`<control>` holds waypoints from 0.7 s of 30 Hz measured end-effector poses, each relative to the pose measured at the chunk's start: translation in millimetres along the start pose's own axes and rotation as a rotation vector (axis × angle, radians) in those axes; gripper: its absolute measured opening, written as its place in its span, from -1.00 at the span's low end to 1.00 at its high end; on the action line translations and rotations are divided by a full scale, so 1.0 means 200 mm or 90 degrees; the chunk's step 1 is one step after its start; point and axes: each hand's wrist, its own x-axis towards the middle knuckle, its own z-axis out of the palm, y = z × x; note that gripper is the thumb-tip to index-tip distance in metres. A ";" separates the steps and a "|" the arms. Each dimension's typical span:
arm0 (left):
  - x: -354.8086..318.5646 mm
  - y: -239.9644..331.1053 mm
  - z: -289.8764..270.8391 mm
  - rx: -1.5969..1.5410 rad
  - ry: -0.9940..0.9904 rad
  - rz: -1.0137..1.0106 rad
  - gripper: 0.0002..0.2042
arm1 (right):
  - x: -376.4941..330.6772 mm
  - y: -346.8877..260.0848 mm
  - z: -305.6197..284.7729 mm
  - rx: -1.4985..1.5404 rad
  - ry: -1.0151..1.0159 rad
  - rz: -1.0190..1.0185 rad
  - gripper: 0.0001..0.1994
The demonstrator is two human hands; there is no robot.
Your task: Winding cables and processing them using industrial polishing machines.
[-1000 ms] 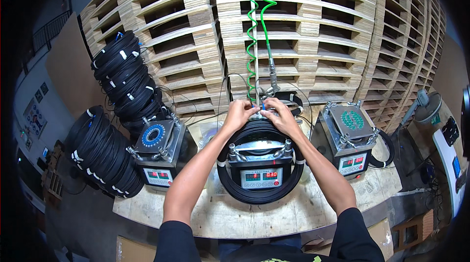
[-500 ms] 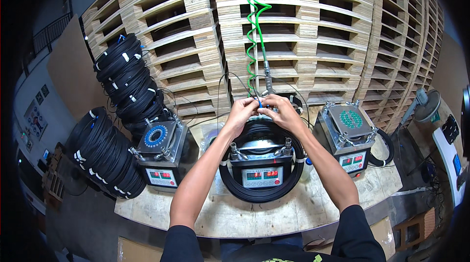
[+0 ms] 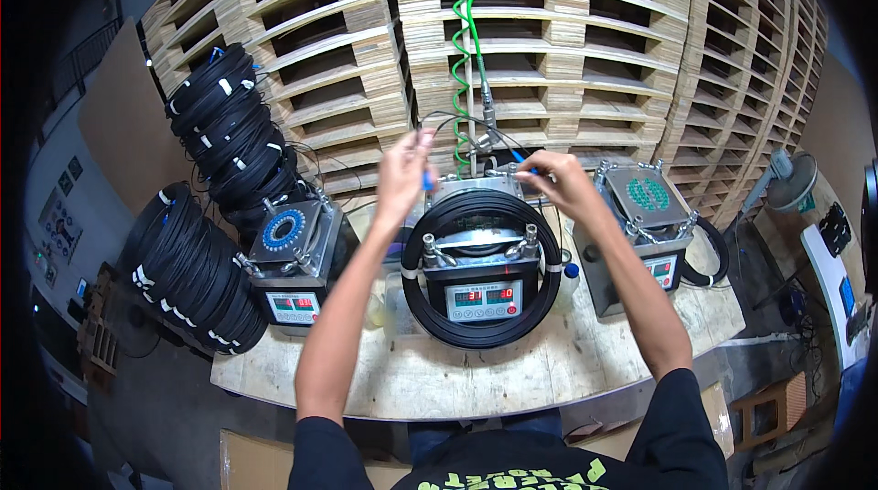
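Behind raised left hand (image 3: 403,174), cable end (image 3: 426,181) half-hidden

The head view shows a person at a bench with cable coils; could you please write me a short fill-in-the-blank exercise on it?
1. The left hand pinches a small connector coloured ____.
2. The black cable coil lies looped around the ____ of the three grey machines.
3. The spiral hose hanging above the bench is ____.
4. Behind the bench stand stacked wooden ____.

Missing words: blue; middle; green; pallets
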 end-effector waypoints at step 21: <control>-0.77 -0.49 -0.23 0.302 0.020 -0.018 -0.60 | -0.65 0.34 0.02 -0.011 -0.043 0.155 -0.72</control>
